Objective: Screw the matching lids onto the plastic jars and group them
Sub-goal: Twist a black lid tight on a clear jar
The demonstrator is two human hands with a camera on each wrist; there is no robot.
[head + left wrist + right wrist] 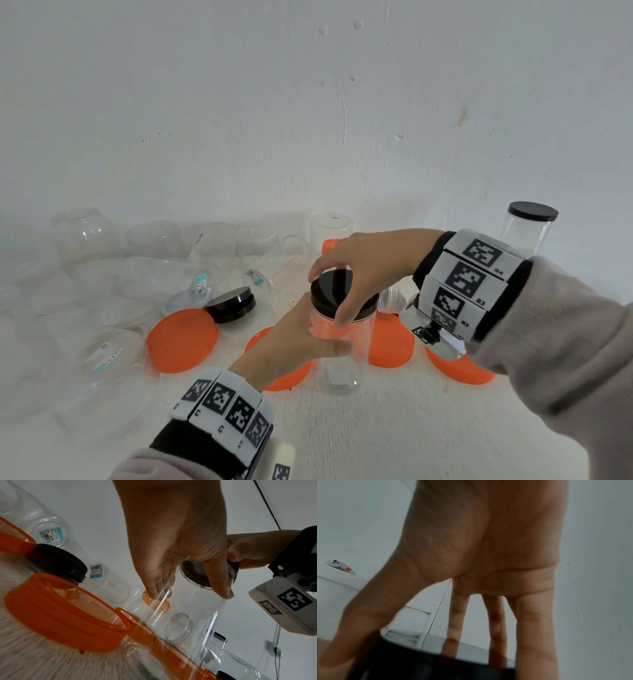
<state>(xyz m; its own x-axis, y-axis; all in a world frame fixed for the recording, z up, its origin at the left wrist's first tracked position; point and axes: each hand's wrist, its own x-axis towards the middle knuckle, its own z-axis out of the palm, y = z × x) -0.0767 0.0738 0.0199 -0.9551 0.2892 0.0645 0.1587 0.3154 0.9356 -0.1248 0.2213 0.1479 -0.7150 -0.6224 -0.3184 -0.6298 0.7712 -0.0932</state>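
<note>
Nearest the head camera, the left wrist band [226, 406] is seen, worn over a grey sleeve. Beyond it, the left hand [298, 337] is wrapped around the side of a clear jar [337, 356] that stands upright on the white table [394, 428]. Its fingers are curled round the far wall and its thumb is laid across the near wall, so the grip is closed on the jar's upper body.

From above, the right hand [370, 265] is spread over the black lid [337, 291] seated on the jar's mouth. Its thumb is pressed on the near rim and its fingertips on the far rim; the grip is only as wide as the lid.

Judged from this, the lid is being screwed on. To do this well, the jar should be held still and upright, the lid kept level so the thread is not crossed, and turning stopped once it is snug. How far the thread has caught cannot be told.

Orange lids [183, 339] are scattered flat on the table around the jar. A spare black lid [234, 303] is propped just behind one of them. Uncapped clear jars [164, 274] are lying in a pile at the left. One capped jar [527, 228] is stood apart at the far right, which suggests the grouping spot.
</note>
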